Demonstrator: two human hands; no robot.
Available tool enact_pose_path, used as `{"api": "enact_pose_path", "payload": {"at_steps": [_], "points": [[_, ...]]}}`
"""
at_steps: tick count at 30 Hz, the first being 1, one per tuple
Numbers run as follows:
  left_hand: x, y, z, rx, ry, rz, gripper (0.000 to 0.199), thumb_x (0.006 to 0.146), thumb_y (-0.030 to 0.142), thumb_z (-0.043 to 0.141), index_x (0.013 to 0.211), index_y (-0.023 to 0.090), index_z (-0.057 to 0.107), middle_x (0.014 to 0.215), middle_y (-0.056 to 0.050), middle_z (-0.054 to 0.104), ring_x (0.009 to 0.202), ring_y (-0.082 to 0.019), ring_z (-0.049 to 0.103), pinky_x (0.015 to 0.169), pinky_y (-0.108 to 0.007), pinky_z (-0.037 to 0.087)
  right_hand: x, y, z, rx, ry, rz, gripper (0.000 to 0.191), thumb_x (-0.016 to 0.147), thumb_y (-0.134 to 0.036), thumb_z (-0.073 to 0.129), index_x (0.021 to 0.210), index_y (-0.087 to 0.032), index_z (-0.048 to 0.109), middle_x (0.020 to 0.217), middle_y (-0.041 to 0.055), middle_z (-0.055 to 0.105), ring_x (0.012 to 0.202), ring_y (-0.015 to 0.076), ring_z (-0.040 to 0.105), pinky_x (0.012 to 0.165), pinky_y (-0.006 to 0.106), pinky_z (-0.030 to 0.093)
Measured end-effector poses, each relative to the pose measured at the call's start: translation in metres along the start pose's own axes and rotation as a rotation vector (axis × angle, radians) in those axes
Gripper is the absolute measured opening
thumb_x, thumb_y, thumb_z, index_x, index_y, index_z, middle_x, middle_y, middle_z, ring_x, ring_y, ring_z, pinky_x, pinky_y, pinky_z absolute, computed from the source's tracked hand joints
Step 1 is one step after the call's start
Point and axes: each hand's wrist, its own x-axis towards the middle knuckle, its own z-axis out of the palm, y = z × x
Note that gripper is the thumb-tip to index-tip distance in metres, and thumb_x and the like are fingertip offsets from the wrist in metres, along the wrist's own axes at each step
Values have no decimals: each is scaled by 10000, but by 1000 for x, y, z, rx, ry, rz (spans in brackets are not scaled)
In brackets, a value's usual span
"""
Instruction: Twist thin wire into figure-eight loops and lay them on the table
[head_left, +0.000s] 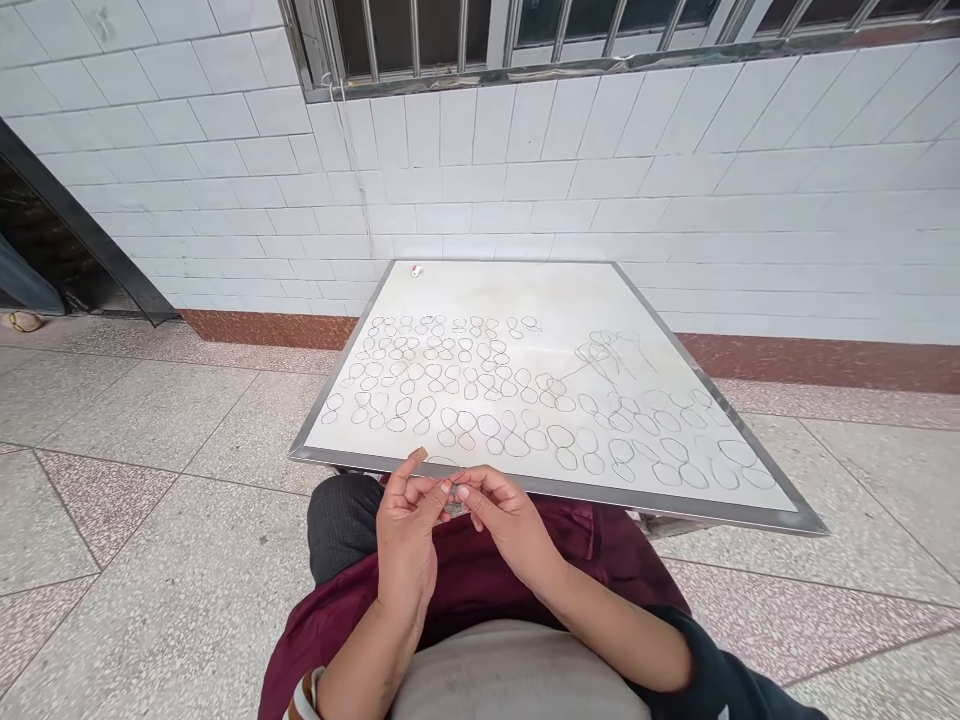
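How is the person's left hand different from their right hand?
The bare left hand stands more upright, its fingers pointing up toward the white metal-framed board, while the bare right hand slants in from the side. The left forearm ends at a striped cuff, while the right forearm runs into a dark sleeve. Both hands meet at their fingertips around a small grey thing.

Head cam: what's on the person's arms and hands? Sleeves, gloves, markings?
The left hand and right hand are bare, no gloves. Both forearms are bare too. The right arm leads up into a black sleeve with a small white mark; at the frame edge, the left arm shows a striped cuff.
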Motion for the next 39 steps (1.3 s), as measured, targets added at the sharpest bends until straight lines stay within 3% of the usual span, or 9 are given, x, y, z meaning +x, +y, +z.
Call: {"api": "enact_pose_path", "payload": {"at_steps": [5,8,13,15,19,25,30,39], "points": [[3,0,0,7,30,-34,519,718,181,765,1200,164,574,647,58,595,541,-46,458,509,-165,366,0,-3,-3,-78,-24,-52,190,883,-392,595,937,-233,682,937,19,598,601,93,461,579,268,413],[3,0,1,18,14,-71,521,706,178,772,1192,167,583,641,57,583,557,-53,470,505,-163,357,1,-3,-7,-56,-32,-69,200,900,-396,577,898,-225,681,872,-2,552,566,76,454,598,275,400],[1,1,1,40,-3,-94,526,682,174,790,1173,186,599,648,64,572,556,-47,478,508,-160,356,4,-1,-9,241,-83,57,143,836,-359,686,903,-236,659,749,-31,530,602,82,431,535,220,346],[1,2,1,45,-6,-104,533,675,173,794,1171,191,600,651,68,568,553,-43,477,514,-159,359,5,-1,-10,327,-124,109,147,822,-356,705,881,-225,672,786,-15,561,636,86,444,525,207,338],[2,3,0,64,-21,-111,537,677,181,793,1178,188,596,607,84,530,528,-39,450,507,-161,347,8,-3,-15,392,-157,159,172,803,-358,726,903,-219,712,958,26,623,700,95,481,538,205,348],[3,2,-1,100,-80,-195,560,670,189,805,1191,190,598,598,76,525,527,-47,446,497,-168,323,13,-2,-21,447,-220,254,224,771,-349,756,931,-192,748,791,18,613,683,94,489,572,210,355],[4,1,1,65,-79,-256,546,639,167,817,1151,192,628,618,75,529,532,-37,459,533,-169,339,14,-1,-20,546,-148,318,198,720,-309,802,858,-178,747,707,-10,579,647,79,476,593,205,378],[4,-5,3,89,-108,-206,547,688,147,774,1202,201,595,636,72,552,575,-50,461,612,-185,374,13,0,-19,593,-45,368,227,695,-307,821,836,-165,716,664,-32,528,599,69,413,537,198,334]]}}
